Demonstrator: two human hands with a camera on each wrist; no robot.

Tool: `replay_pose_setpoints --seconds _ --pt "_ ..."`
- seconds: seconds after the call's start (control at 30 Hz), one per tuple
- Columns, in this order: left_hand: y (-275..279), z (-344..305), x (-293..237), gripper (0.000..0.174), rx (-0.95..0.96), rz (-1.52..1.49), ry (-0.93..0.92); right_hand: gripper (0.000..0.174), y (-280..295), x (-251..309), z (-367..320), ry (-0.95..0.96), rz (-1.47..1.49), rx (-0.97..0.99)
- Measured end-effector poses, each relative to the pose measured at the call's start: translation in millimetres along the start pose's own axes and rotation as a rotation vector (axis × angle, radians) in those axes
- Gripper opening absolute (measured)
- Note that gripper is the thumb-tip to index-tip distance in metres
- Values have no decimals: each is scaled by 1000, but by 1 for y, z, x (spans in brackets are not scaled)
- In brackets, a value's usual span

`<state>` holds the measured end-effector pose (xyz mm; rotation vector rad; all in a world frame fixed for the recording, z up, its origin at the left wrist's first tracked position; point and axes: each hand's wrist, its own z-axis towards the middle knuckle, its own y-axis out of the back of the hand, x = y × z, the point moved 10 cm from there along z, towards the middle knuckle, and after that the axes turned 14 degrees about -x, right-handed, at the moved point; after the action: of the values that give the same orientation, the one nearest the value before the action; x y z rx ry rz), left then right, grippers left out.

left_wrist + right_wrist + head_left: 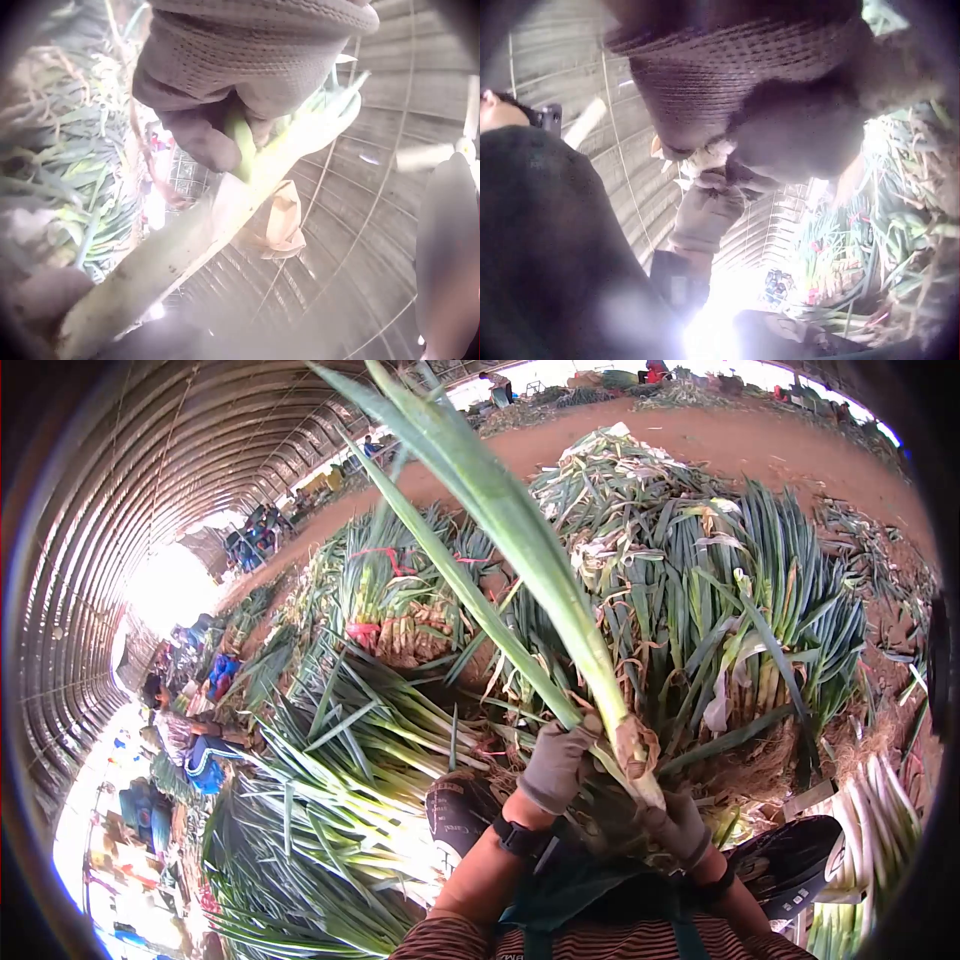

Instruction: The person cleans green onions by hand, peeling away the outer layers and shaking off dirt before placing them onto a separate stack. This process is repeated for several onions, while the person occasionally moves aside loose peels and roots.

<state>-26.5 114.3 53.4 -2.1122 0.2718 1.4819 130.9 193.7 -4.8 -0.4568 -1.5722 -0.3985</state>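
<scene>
A large leek [575, 610] slants up and away in the head view, its pale base toward the person's body. My gloved left hand [558, 765] pinches a leaf beside the stalk; in the left wrist view the left hand [240, 67] has a green strip [241, 142] between thumb and fingers, against the pale stalk [157, 262]. The gloved right hand [680, 828] grips the leek's base end. Seen from the right wrist, the right hand [780, 112] is curled close to the left hand [705, 217]. A dry brown skin [635, 745] hangs on the stalk.
Loose leeks [310, 810] lie in a heap at the left. Upright bundles [740, 600] stand ahead, and a red-tied bundle [400, 600] stands left of them. White-stemmed leeks [875, 820] lie at the right. Another person [180, 730] sits at the far left.
</scene>
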Motion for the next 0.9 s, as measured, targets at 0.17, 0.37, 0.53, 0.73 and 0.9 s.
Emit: replay_pose_setpoints --seconds 0.17,0.37,0.53,0.73,0.9 --pt "-9 -6 113 29 399 1062 -139 41 32 40 0 155 -76 -240" --pt "19 9 4 41 -82 447 -522 30 59 81 -8 480 -547 -567" --pt "15 -15 -117 37 -289 117 -692 30 42 78 -7 599 -853 -568" --pt "29 -14 -77 18 -354 -296 -383 36 37 55 -17 572 -936 -573" --pt "38 -14 -73 19 -321 -284 -416 36 29 44 -9 493 -857 -443"
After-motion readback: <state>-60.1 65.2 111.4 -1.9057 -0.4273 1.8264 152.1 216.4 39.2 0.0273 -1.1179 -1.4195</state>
